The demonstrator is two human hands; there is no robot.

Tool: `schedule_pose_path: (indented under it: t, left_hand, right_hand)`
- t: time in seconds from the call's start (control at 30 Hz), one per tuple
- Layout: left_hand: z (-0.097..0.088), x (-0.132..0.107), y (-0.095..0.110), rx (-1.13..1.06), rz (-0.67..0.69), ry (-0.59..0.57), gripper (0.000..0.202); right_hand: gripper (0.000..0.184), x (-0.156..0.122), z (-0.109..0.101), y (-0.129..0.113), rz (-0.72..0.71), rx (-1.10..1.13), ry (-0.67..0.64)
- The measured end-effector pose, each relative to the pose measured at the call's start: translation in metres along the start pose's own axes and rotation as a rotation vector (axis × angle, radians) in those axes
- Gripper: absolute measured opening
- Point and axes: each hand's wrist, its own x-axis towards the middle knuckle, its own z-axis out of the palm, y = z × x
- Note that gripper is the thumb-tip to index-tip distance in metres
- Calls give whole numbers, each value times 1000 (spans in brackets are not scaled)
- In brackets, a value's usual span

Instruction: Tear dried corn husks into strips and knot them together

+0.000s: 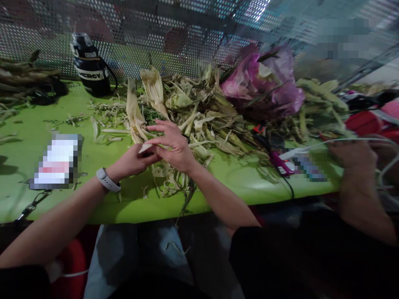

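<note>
A pale piece of corn husk (145,147) shows between my two hands above the green table. My left hand (135,160), with a white band at the wrist, has its fingers closed around the husk's lower side. Palm down over it, my right hand (176,145) has its thumb and the base of its index finger against the same strip, while the other fingers stretch out to the left. The fingertips partly hide the husk. Just beyond my hands, dry corn husks (134,108) lie heaped, with thin shreds (168,180) beneath my right wrist.
A black bottle (90,68) stands at the back left, and a phone (57,162) on a strap lies at left. The pink plastic bag (262,83) sits behind the heap. At right are a power strip (282,162), a white cable and another person's arm (358,178).
</note>
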Motion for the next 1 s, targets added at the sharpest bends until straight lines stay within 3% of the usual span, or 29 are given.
schedule_pose_path:
  t: [0.13, 0.23, 0.47, 0.57, 0.7, 0.83, 1.0]
  left_hand:
    - [1, -1, 7, -51, 4, 100, 27]
    - [-1, -1, 9, -37, 36, 135, 28]
    - [-8, -1, 11, -6, -75, -101, 31]
    - [-6, -2, 12, -62, -109, -118, 33]
    - [-3, -1, 8, -271, -151, -20, 37]
    - [-4, 2, 4, -512, -203, 128, 37]
    - [-5, 3, 1, -379, -109, 226, 30]
  right_hand:
    - [21, 0, 3, 5, 145, 250, 159]
    - [26, 1, 2, 6, 243, 337, 152]
    - [26, -3, 16, 10, 259, 389, 200]
    - [29, -2, 16, 11, 312, 420, 201]
    - [42, 4, 0, 6, 456, 453, 94]
    - [49, 9, -19, 3, 548, 370, -108]
    - [47, 7, -22, 12, 544, 363, -374]
